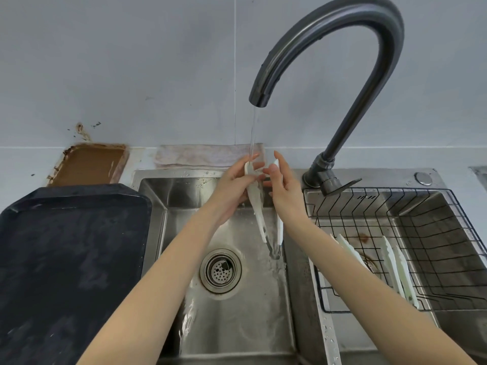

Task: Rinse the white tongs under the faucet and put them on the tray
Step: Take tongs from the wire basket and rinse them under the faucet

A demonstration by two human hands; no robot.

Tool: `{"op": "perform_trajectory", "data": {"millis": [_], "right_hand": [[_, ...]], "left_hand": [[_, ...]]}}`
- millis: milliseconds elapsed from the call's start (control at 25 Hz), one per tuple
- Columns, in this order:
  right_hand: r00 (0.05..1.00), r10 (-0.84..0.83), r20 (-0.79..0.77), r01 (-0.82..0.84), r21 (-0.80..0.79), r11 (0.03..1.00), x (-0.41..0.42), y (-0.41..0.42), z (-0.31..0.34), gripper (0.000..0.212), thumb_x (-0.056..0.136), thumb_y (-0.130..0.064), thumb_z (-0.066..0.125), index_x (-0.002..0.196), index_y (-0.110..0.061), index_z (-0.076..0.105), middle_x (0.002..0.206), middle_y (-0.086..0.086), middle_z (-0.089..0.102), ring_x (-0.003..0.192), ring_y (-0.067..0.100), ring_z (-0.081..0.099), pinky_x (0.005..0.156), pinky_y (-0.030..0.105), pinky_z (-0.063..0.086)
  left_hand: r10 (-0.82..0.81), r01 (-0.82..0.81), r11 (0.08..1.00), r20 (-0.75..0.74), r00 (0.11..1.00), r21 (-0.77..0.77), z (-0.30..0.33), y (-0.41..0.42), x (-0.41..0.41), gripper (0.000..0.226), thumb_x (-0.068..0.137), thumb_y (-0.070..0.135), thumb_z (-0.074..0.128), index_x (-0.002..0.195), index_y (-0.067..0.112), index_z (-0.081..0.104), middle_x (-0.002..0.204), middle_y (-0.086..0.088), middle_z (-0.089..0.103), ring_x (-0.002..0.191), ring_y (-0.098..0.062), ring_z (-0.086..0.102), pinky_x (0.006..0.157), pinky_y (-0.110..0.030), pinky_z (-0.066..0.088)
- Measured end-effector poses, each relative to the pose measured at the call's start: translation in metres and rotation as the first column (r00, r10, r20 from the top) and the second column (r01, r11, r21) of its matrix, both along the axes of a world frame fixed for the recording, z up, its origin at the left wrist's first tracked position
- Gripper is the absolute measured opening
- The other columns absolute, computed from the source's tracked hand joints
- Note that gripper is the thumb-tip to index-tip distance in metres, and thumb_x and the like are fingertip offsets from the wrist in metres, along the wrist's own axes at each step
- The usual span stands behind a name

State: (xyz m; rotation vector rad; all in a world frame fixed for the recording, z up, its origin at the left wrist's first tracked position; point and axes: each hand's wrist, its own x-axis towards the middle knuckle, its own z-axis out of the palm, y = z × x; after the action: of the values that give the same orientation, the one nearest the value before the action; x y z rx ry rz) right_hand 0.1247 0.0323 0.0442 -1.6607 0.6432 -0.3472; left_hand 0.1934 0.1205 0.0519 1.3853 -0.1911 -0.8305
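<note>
Rinsing is under way, by the look of it: the dark tray (73,248) at the left holds no tongs, so placement remains. Over the sink (232,299), water from the faucet (326,48) strikes the white tongs (257,204), gripped by the left hand (234,185) and right hand (283,191), tips downward.

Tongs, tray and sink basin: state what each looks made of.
White tongs: likely plastic, opaque white, matte, thin flat arms. Tray: black, dull and scuffed, probably plastic, though coated metal is possible. Sink basin: stainless steel, brushed grey with soft reflections.
</note>
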Motion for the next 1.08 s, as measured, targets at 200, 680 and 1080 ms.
{"op": "perform_trajectory", "data": {"millis": [200, 680, 1080], "right_hand": [[0.997, 0.079, -0.004, -0.078, -0.21, 0.975, 0.023, 0.01, -0.002, 0.041, 0.1, -0.028, 0.03, 0.138, -0.019, 0.043, 0.113, 0.01, 0.068, 0.095, 0.022, 0.067, 0.086, 0.037, 0.054], [0.994, -0.101, -0.029, 0.103, 0.084, 0.991, 0.038, 0.011, -0.011, 0.027, 0.098, -0.027, 0.039, 0.103, -0.013, 0.062, 0.08, -0.001, 0.068, 0.055, 0.013, 0.062, 0.048, 0.017, 0.051], [0.962, -0.22, -0.164, 0.274, 0.53, 0.803, 0.014, -0.015, -0.015, 0.022, 0.098, -0.019, 0.037, 0.113, -0.011, 0.051, 0.071, 0.002, 0.051, 0.056, 0.012, 0.042, 0.054, 0.024, 0.039]], "left_hand": [[0.017, -0.017, 0.995, -0.007, 1.0, -0.097, -0.003, 0.037, 0.013, 0.045, 0.09, 0.004, 0.052, 0.131, 0.024, 0.05, 0.124, 0.003, 0.062, 0.11, -0.018, 0.062, 0.089, -0.033, 0.053], [0.044, -0.034, 0.987, 0.06, 0.997, -0.155, 0.006, 0.055, 0.011, 0.034, 0.09, 0.008, 0.053, 0.116, 0.03, 0.058, 0.081, 0.011, 0.073, 0.071, -0.006, 0.069, 0.065, -0.021, 0.056], [0.086, -0.086, 0.993, 0.009, 0.996, 0.076, -0.003, 0.026, -0.001, 0.03, 0.096, 0.035, 0.039, 0.112, 0.011, 0.049, 0.094, 0.003, 0.065, 0.084, -0.009, 0.064, 0.073, -0.025, 0.055]]}}
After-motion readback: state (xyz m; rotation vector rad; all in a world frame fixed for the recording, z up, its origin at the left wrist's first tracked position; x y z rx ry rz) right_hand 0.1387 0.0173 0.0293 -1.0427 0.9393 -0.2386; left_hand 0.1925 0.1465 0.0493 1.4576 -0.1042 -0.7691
